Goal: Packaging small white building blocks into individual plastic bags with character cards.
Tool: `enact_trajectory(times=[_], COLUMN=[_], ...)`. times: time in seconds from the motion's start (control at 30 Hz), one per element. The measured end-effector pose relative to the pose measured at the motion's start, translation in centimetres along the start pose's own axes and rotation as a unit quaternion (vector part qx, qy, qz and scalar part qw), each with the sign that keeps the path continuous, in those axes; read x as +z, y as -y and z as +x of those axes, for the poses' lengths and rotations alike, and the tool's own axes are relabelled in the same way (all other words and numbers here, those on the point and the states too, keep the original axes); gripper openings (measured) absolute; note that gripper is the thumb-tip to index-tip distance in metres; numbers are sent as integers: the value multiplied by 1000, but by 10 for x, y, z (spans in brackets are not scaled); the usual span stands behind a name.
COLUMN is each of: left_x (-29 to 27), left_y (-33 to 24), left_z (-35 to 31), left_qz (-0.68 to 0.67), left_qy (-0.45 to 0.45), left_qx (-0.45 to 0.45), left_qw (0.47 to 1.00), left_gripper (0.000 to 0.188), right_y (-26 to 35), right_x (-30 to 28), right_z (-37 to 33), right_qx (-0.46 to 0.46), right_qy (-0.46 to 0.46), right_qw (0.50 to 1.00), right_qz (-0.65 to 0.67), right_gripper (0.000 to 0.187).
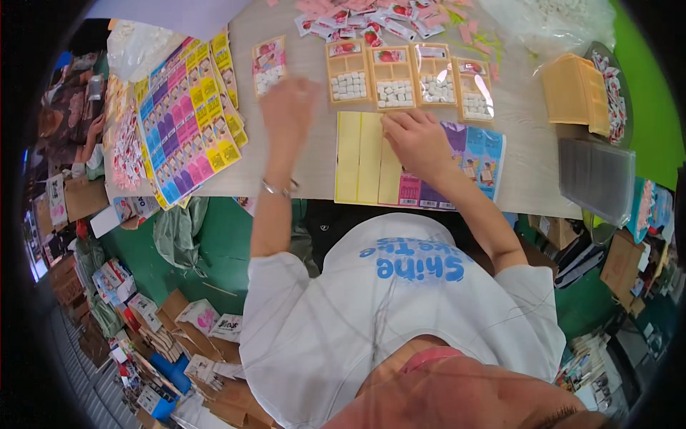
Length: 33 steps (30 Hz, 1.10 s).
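Pale bench (311, 171) beneath them, the right hand (418, 141), fingers part-curled, lies on a part-yellow printed sheet (386, 174), and the left hand (289, 101), blurred, overlaps a tray of white pieces (268, 66); its opening, and either's grip, I cannot tell. Beyond sit four similar trays (394, 82), then sachets (371, 37).

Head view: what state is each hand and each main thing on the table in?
Left hand: blurred, at the leftmost tray; grip unclear.
Leftmost tray: holding white pieces, partly hidden by the left hand.
Right hand: resting on the printed sheet.
Printed sheet: lying flat.
Row of four trays: each partly filled with white pieces.
Sachets: loose, heaped.
Yellow tray stack: nested.
Plastic bag: crumpled.
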State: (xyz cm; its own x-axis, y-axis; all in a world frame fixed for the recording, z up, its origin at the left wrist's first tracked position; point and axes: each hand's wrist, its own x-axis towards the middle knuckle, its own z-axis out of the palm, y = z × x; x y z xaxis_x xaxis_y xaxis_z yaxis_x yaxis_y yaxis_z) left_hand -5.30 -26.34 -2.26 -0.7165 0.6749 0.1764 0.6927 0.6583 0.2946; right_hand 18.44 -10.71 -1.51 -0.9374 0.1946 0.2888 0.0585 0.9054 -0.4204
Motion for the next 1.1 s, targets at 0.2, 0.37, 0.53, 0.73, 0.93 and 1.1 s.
enact_trajectory(times=[0.2, 0.37, 0.53, 0.73, 0.93, 1.1], left_x=[0, 13, 52, 55, 57, 56], left_y=[-56, -82, -98, -103, -104, -102], left_z=[-106, -104, -99, -97, -93, -89], left_qz=[-23, -58, -122, -127, -141, -120], left_qy=[23, -14, -11, -33, -39, -26], left_qx=[-41, 79, 122, 125, 121, 134], left_qw=[999, 995, 985, 983, 982, 983], left_gripper=[59, 48, 21, 10, 10, 13], right_y=[1, -26, -20, -33, -39, -35], right_x=[3, 18, 21, 16, 12, 8], right_z=[-17, -28, -27, -36, -29, -15], right_qx=[119, 69, -3, -113, -161, -142], right_qy=[-44, -60, -86, -106, -112, -93], right_qw=[981, 996, 996, 986, 977, 984], right_qz=[-149, 0, 34, -66, -79, -57], right_gripper=[38, 23, 25, 38, 33, 21])
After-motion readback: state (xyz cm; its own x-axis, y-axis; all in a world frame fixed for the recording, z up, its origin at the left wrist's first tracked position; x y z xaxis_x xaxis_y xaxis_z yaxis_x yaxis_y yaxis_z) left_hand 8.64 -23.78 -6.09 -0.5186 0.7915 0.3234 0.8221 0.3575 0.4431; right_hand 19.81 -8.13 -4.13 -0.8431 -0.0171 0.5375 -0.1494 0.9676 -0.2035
